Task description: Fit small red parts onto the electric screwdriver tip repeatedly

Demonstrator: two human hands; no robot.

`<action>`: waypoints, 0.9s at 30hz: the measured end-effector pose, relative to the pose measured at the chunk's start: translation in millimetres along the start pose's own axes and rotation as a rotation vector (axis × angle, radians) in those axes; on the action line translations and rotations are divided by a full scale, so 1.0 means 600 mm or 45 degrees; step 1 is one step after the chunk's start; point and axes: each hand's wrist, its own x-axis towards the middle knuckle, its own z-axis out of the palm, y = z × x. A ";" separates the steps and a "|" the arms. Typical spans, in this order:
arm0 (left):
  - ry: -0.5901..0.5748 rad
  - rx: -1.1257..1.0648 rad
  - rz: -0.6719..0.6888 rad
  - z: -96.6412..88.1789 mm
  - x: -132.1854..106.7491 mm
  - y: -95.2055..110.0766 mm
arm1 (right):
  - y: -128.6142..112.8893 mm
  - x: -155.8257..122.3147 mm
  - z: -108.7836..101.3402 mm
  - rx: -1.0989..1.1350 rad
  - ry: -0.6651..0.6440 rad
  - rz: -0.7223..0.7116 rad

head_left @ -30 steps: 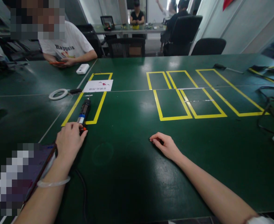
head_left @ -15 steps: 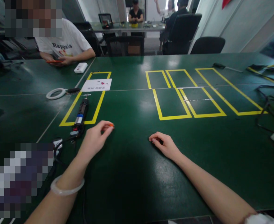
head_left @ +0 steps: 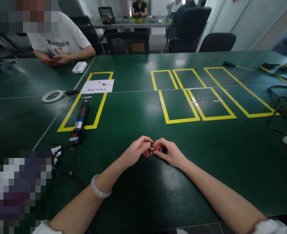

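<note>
My left hand (head_left: pixel 137 151), with a pale bangle (head_left: pixel 101 187) on its wrist, meets my right hand (head_left: pixel 170 151) just above the near part of the green table. Between their fingertips is a small orange and grey piece (head_left: pixel 153 148), too small and too covered to name its kind. Both hands are closed in a pinch on it, the orange side towards the right fingers. To the left lies a dark electric screwdriver (head_left: pixel 81 119) with a blue and silver band, its cable running towards me.
Yellow tape outlines (head_left: pixel 183 122) mark the green tabletop (head_left: pixel 131 113). A printed paper sheet (head_left: pixel 97 86), a white cable coil (head_left: pixel 52 96) and a white box (head_left: pixel 79 67) are at left. A screwdriver (head_left: pixel 231 65) and black cables (head_left: pixel 279 107) lie right. Another person (head_left: pixel 60 35) sits across.
My left hand has moved right, carrying the orange piece to my right hand, whose fingers now pinch it too. The view has tipped slightly downwards.
</note>
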 end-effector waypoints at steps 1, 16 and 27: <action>0.016 -0.012 -0.009 0.000 0.000 0.000 | 0.001 0.000 0.000 -0.002 0.015 0.007; 0.057 0.081 0.103 0.006 -0.003 -0.005 | 0.007 0.002 0.001 0.026 0.122 0.068; 0.162 0.328 0.279 0.009 -0.008 -0.003 | 0.003 0.002 -0.006 0.024 0.119 0.055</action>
